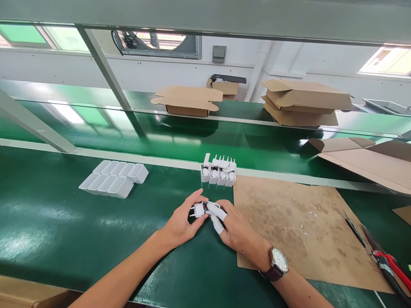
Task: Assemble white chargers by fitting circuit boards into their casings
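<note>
- Head view: the left hand (180, 222) is nearly closed, thumb below and fingers above, gripping a white plug adapter (199, 209) by its pronged end; the prongs point left.
- The right hand (239, 229) is closed in a pinch on the adapter's other end; white finger cots (217, 224) cover its thumb and forefinger, and a wristwatch (278, 263) sits on that wrist.
- The adapter is held above the green work surface (48, 239), near the middle of the scene; small red and dark parts show between its two ends.
- Beyond the hands, four white cases (218, 175) stand side by side at the surface's far edge; they contain white parts, with plug prongs sticking up.
- To the left lie two touching rows of open white cases (112, 177).
- To the right is a stained cardboard sheet (282, 218); tweezers (353, 229) lie at its right side, just beside a long-nosed tool with red and black handles (382, 256).
- On the far ledge rest an open carton (188, 102) and, farther right, stacked cardboard boxes (305, 100).
</note>
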Demonstrator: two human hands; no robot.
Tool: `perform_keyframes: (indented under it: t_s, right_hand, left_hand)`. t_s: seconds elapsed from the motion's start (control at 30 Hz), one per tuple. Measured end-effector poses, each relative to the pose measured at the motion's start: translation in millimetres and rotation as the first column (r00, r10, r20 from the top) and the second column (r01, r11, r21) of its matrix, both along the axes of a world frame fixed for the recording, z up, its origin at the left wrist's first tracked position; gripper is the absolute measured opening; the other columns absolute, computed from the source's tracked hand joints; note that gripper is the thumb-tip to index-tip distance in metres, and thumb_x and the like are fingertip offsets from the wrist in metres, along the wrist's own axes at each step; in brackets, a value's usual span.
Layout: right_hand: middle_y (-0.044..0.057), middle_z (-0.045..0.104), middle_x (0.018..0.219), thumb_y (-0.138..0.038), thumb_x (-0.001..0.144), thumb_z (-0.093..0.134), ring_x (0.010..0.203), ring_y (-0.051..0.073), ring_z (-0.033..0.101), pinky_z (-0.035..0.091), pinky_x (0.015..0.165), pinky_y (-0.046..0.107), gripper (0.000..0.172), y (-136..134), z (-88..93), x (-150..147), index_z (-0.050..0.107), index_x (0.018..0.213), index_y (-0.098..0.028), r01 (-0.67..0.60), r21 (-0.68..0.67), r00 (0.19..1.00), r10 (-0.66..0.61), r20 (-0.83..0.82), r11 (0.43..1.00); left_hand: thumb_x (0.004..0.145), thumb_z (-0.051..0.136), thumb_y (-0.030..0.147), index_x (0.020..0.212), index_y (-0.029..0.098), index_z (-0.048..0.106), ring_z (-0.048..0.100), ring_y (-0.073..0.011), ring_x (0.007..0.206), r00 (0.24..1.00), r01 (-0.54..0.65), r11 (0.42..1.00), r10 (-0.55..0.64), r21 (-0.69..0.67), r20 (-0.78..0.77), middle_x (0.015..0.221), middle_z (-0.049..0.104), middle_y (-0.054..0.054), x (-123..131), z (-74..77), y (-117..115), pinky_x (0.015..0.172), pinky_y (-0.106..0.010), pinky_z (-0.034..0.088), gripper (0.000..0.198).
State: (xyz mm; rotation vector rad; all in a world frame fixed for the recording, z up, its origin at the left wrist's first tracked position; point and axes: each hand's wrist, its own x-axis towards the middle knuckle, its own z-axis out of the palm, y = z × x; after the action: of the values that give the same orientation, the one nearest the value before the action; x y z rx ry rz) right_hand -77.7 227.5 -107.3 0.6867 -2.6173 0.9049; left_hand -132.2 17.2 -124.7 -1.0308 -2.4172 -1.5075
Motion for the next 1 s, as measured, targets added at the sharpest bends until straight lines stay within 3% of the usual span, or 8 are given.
perform_keyframes:
  t_s: [0.23, 0.5, 0.6, 0.7, 0.8, 0.87, 0.93, 1.0]
  right_hand:
    - [0.01, 0.066, 0.121, -0.027, 0.102, 0.057, 0.094, 0.023, 0.072, 0.064, 0.084, 0.039, 0.042, 4.1, -10.9, 0.3, 0.045, 0.142, -0.027, 0.066, -0.274, 0.997, -0.055, 0.049, 0.959]
    - [0.01, 0.066, 0.12, -0.021, 0.104, 0.049, 0.098, 0.025, 0.07, 0.063, 0.078, 0.038, 0.033, 2.9, -7.1, 0.9, 0.051, 0.136, -0.026, 0.012, -0.117, 0.999, -0.017, -0.042, 0.993]
    - [0.011, 0.065, 0.119, -0.021, 0.102, 0.05, 0.092, 0.024, 0.069, 0.062, 0.074, 0.038, 0.037, 2.1, -5.9, -0.3, 0.047, 0.14, -0.024, 0.042, -0.111, 0.999, -0.042, 0.005, 0.993]
    - [0.01, 0.062, 0.111, -0.017, 0.099, 0.05, 0.089, 0.024, 0.065, 0.061, 0.075, 0.038, 0.035, 1.0, -4.4, -1.3, 0.054, 0.134, -0.024, 0.011, -0.06, 0.999, -0.009, 0.036, 0.998]
    - [0.009, 0.059, 0.11, -0.019, 0.1, 0.049, 0.087, 0.022, 0.062, 0.06, 0.076, 0.038, 0.032, -0.4, -3.9, -2.4, 0.059, 0.129, -0.025, 0.003, -0.148, 0.998, 0.007, 0.066, 0.989]
    - [0.009, 0.06, 0.114, -0.029, 0.101, 0.051, 0.09, 0.021, 0.063, 0.061, 0.08, 0.038, 0.031, -1.8, -5.1, -3.7, 0.059, 0.131, -0.026, 0.029, -0.38, 0.99, 0.025, 0.137, 0.924]
    - [0.009, 0.063, 0.114, -0.044, 0.1, 0.057, 0.093, 0.022, 0.066, 0.062, 0.082, 0.039, 0.035, -3.7, -6.7, -5.2, 0.06, 0.13, -0.026, 0.088, -0.644, 0.951, 0.128, 0.281, 0.76]
    - [0.009, 0.069, 0.106, -0.058, 0.095, 0.061, 0.09, 0.024, 0.069, 0.063, 0.08, 0.042, 0.046, -6.5, -7.4, -6.0, 0.063, 0.125, -0.023, 0.192, -0.788, 0.848, 0.305, 0.433, 0.585]
  left_hand:
    - [0.096, 0.063, 0.028, 0.154, 0.029, 0.03, 0.07, -0.02, 0.116, 0.998, 0.023, 1.0, -0.023, -0.015, 0.051, 0.126, 0.071, -0.007, -2.3, 0.1, -1.3, 0.099, -0.036, 0.059, 0.067]
    - [0.096, 0.063, 0.026, 0.154, 0.031, 0.03, 0.07, -0.0195, 0.114, 0.996, 0.059, 0.998, -0.058, -0.012, 0.069, 0.125, 0.07, -0.006, -5.1, 0.5, -2.0, 0.098, -0.036, 0.059, 0.068]
    - [0.095, 0.063, 0.025, 0.154, 0.032, 0.03, 0.069, -0.0191, 0.113, 0.995, 0.08, 0.997, -0.079, -0.014, 0.066, 0.124, 0.069, -0.006, -7.3, -1.2, -2.5, 0.099, -0.038, 0.059, 0.068]
    - [0.094, 0.064, 0.027, 0.153, 0.031, 0.031, 0.068, -0.021, 0.116, 0.992, 0.079, 0.997, -0.078, -0.013, 0.097, 0.127, 0.067, -0.007, -9.7, -3.2, -3.5, 0.102, -0.041, 0.058, 0.068]
    - [0.093, 0.068, 0.034, 0.153, 0.031, 0.031, 0.07, -0.0227, 0.112, 0.988, 0.033, 0.999, -0.033, 0.002, 0.151, 0.131, 0.064, -0.01, -10.4, -3.7, -4.0, 0.099, -0.044, 0.059, 0.07]
    - [0.085, 0.077, 0.043, 0.154, 0.032, 0.029, 0.07, -0.0236, 0.107, 0.989, 0.031, 0.999, -0.036, 0.042, 0.141, 0.137, 0.059, -0.012, -8.9, -2.7, -3.4, 0.094, -0.046, 0.061, 0.085]
    - [0.073, 0.087, 0.049, 0.155, 0.032, 0.028, 0.069, -0.0245, 0.104, 0.997, 0.045, 0.995, -0.051, 0.085, 0.065, 0.142, 0.054, -0.015, -5.5, -1.0, -1.5, 0.09, -0.046, 0.061, 0.102]
    - [0.074, 0.087, 0.046, 0.154, 0.03, 0.03, 0.068, -0.0236, 0.1, 0.998, 0.039, 0.993, -0.032, 0.113, -0.058, 0.139, 0.055, -0.015, -0.8, 0.8, 1.7, 0.085, -0.044, 0.062, 0.1]
